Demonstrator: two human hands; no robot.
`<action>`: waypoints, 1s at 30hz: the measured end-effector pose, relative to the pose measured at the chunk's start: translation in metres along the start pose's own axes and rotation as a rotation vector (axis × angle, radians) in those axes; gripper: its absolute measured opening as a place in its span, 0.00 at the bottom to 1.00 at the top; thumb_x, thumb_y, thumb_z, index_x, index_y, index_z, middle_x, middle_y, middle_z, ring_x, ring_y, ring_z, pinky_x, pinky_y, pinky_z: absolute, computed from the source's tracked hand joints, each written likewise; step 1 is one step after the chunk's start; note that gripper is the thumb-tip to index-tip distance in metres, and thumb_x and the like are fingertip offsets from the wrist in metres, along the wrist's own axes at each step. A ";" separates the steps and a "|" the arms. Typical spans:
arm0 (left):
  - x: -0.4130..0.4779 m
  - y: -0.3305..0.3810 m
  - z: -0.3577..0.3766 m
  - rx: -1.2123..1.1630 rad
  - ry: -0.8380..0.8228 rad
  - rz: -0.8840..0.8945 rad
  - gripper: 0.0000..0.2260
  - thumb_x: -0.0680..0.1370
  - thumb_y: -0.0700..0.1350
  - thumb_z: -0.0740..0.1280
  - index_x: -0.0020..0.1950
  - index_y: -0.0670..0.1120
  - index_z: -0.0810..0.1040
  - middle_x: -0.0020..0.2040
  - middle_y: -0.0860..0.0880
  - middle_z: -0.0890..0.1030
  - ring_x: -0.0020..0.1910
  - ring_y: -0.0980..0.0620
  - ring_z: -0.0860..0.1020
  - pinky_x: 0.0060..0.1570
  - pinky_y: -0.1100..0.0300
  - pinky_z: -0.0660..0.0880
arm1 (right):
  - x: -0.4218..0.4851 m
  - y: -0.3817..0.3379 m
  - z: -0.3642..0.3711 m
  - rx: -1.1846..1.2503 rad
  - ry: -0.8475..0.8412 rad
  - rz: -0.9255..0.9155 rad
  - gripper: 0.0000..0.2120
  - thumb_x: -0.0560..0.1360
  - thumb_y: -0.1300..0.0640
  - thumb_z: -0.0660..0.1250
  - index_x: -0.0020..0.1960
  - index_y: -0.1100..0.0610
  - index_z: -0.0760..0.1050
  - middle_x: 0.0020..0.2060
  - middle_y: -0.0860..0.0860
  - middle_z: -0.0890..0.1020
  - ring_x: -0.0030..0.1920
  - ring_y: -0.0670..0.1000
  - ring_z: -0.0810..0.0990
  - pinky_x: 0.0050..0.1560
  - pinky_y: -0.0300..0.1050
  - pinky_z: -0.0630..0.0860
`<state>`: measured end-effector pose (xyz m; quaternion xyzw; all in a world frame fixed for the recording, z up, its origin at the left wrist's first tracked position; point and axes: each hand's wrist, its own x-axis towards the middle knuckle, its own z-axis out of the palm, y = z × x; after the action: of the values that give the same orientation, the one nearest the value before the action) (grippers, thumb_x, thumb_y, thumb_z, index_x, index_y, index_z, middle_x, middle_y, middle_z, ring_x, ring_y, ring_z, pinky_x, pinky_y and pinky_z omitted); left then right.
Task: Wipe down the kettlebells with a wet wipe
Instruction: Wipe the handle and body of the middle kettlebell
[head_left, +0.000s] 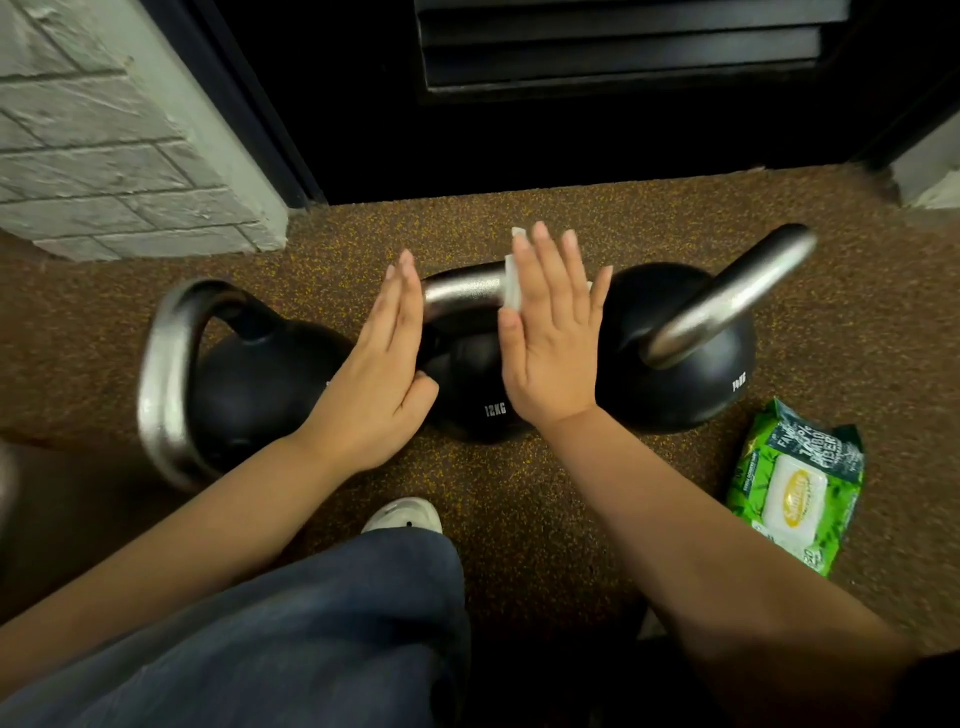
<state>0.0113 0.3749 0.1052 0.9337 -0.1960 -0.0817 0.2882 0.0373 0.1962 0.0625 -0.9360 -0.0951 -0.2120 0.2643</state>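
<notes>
Three black kettlebells with steel handles stand in a row on the brown speckled floor. The middle kettlebell (475, 387), marked 12KG, sits between my hands. My right hand (550, 332) lies flat with fingers straight, pressing a white wet wipe (511, 288) against the right end of its handle. My left hand (382, 374) is flat and upright against the left side of that handle, holding nothing. The left kettlebell (249, 384) and the right kettlebell (680, 358) stand untouched on either side.
A green pack of wet wipes (797, 483) lies on the floor at the right. A white brick wall corner (119, 156) rises at the back left, a dark rack or cabinet (597, 93) behind the kettlebells. My knee in jeans and a white shoe (402, 514) are below.
</notes>
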 end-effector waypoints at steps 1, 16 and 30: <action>0.000 0.000 0.000 0.001 0.004 0.003 0.38 0.75 0.41 0.55 0.72 0.49 0.27 0.75 0.53 0.32 0.75 0.56 0.35 0.73 0.60 0.39 | 0.000 0.001 0.000 0.048 0.012 0.022 0.26 0.81 0.46 0.41 0.75 0.56 0.55 0.74 0.56 0.62 0.76 0.55 0.52 0.74 0.62 0.43; 0.001 -0.001 0.002 0.004 0.028 0.025 0.38 0.76 0.40 0.55 0.72 0.47 0.28 0.75 0.53 0.32 0.75 0.57 0.34 0.71 0.70 0.36 | 0.005 0.023 0.006 0.696 0.108 0.643 0.20 0.81 0.48 0.45 0.59 0.58 0.69 0.44 0.43 0.74 0.45 0.39 0.73 0.50 0.33 0.68; 0.000 -0.003 0.001 -0.016 0.007 0.024 0.36 0.76 0.41 0.54 0.73 0.48 0.29 0.75 0.53 0.32 0.75 0.57 0.34 0.71 0.68 0.36 | 0.018 -0.033 -0.002 0.033 0.009 -0.071 0.27 0.81 0.49 0.40 0.73 0.57 0.62 0.74 0.56 0.64 0.76 0.54 0.54 0.74 0.57 0.46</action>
<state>0.0117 0.3771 0.1026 0.9294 -0.2053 -0.0766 0.2971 0.0436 0.2243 0.0872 -0.9266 -0.1307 -0.2239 0.2725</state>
